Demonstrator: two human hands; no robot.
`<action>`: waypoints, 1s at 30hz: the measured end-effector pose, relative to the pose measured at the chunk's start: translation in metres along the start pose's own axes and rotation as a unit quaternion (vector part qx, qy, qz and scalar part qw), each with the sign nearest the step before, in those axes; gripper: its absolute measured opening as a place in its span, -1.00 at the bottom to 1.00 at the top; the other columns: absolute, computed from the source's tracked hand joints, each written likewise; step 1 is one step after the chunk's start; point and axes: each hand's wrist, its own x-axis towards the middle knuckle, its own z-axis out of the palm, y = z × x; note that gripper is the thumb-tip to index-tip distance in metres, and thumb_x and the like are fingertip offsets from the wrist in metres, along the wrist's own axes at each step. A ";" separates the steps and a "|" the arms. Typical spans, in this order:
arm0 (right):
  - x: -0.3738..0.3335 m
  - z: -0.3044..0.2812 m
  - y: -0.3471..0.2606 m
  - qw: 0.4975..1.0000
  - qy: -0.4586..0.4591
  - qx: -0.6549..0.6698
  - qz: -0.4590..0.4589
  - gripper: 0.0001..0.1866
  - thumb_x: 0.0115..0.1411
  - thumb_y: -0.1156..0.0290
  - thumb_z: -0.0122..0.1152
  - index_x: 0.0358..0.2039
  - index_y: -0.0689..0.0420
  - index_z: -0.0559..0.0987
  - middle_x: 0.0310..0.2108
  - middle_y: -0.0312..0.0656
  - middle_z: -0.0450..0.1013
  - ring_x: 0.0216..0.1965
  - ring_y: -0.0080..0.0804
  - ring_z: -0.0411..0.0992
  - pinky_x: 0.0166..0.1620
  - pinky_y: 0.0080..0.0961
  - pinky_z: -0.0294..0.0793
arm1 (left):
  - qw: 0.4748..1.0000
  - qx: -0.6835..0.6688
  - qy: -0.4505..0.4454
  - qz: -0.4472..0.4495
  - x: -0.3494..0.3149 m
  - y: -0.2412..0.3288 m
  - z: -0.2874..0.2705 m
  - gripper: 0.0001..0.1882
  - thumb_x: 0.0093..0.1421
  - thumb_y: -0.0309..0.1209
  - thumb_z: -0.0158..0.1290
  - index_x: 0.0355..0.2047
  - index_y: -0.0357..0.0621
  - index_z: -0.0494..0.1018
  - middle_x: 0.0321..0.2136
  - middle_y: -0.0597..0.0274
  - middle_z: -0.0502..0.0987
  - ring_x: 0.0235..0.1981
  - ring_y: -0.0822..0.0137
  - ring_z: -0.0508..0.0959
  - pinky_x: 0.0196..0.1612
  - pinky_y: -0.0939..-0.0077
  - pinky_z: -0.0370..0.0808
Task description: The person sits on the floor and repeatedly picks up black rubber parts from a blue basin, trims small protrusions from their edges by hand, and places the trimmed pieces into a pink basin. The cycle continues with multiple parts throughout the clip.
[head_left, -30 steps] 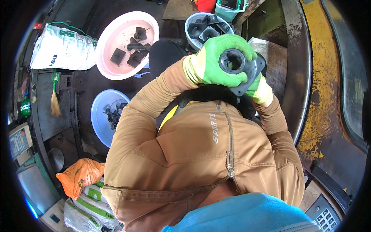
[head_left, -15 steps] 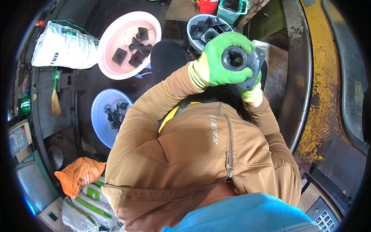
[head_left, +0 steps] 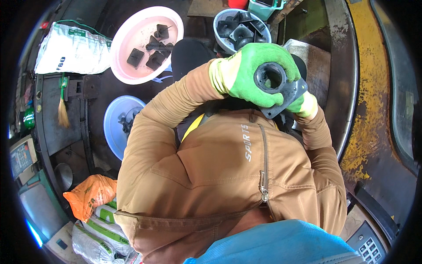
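My left hand (head_left: 246, 72), in a green and yellow glove, grips a black flanged part (head_left: 291, 96) in front of my body. The part has a round hollow collar and a square plate with holes at its corners. My left fingers wrap round the collar, whose open end faces up. My right hand (head_left: 304, 107), gloved alike, is close behind the plate. Its fingers are hidden there, so I cannot tell whether they hold the part.
Similar black parts fill a pale blue bowl (head_left: 218, 18) beyond my hands. Several more lie in a pink basin (head_left: 119, 57) at far left and a blue basin (head_left: 112, 127) below it. A worn yellow machine panel (head_left: 369, 110) stands at right.
Both hands and the black part have shifted a little right and toward my body. The square plate has turned, with one corner now pointing down toward me.
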 end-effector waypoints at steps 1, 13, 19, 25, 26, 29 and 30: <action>-0.001 -0.005 0.002 0.998 -0.030 -0.040 -0.033 -0.42 0.02 0.33 0.46 0.05 0.12 0.46 -0.02 -0.24 0.44 0.07 -0.43 0.40 0.10 -0.45 0.43 | 1.000 -0.007 -0.020 0.002 0.000 0.000 0.000 -0.59 -0.16 -0.35 0.35 -0.26 -0.17 0.55 -0.28 0.12 0.59 -0.28 0.17 0.60 -0.17 0.33 0.54; 0.023 0.012 0.040 0.973 0.087 0.214 -0.018 -0.47 0.11 0.32 0.33 0.08 0.17 0.43 -0.02 -0.17 0.46 0.02 -0.34 0.44 0.04 -0.42 0.45 | 0.974 -0.064 -0.203 -0.074 0.021 -0.008 -0.041 -0.34 -0.15 -0.25 0.29 0.02 -0.18 0.46 0.15 0.00 0.40 0.23 0.06 0.33 0.25 0.17 0.24; 0.041 0.002 0.033 0.952 0.249 -0.139 -0.109 -0.46 0.16 0.40 0.24 0.14 0.22 0.35 0.03 -0.13 0.43 0.02 -0.31 0.46 0.02 -0.42 0.47 | 0.973 0.103 0.190 -0.079 0.012 -0.016 -0.002 -0.42 -0.26 -0.26 0.43 -0.20 -0.20 0.51 -0.08 0.02 0.56 -0.09 0.07 0.56 0.02 0.27 0.46; 0.034 0.028 0.045 0.894 0.227 0.358 -0.147 -0.48 0.24 0.27 0.15 0.17 0.19 0.33 0.04 -0.16 0.41 0.07 -0.31 0.40 0.11 -0.39 0.42 | 0.966 0.171 0.192 0.014 0.001 -0.022 0.012 -0.58 -0.21 -0.38 0.36 -0.29 -0.16 0.51 -0.32 0.09 0.59 -0.31 0.09 0.60 -0.19 0.29 0.54; 0.034 0.030 0.045 0.890 0.229 0.367 -0.143 -0.49 0.23 0.27 0.17 0.15 0.19 0.35 0.03 -0.17 0.42 0.06 -0.33 0.41 0.09 -0.40 0.43 | 0.973 0.152 0.170 0.024 0.001 -0.018 0.008 -0.57 -0.18 -0.41 0.34 -0.25 -0.18 0.50 -0.26 0.07 0.58 -0.24 0.10 0.59 -0.14 0.29 0.52; 0.018 0.023 0.033 0.965 0.246 0.004 -0.086 -0.50 0.13 0.35 0.30 0.09 0.15 0.43 -0.02 -0.20 0.46 0.00 -0.38 0.46 0.04 -0.46 0.47 | 0.990 0.113 0.086 0.008 0.002 -0.005 0.000 -0.56 -0.12 -0.47 0.31 -0.18 -0.22 0.48 -0.16 0.04 0.57 -0.13 0.13 0.57 -0.05 0.27 0.49; 0.015 0.020 0.029 0.974 0.205 0.048 -0.078 -0.49 0.13 0.36 0.31 0.09 0.15 0.43 -0.01 -0.20 0.46 0.01 -0.39 0.45 0.05 -0.46 0.47 | 0.991 0.106 0.081 0.005 0.002 -0.002 0.000 -0.59 -0.14 -0.44 0.32 -0.22 -0.22 0.50 -0.23 0.06 0.58 -0.21 0.13 0.58 -0.12 0.29 0.51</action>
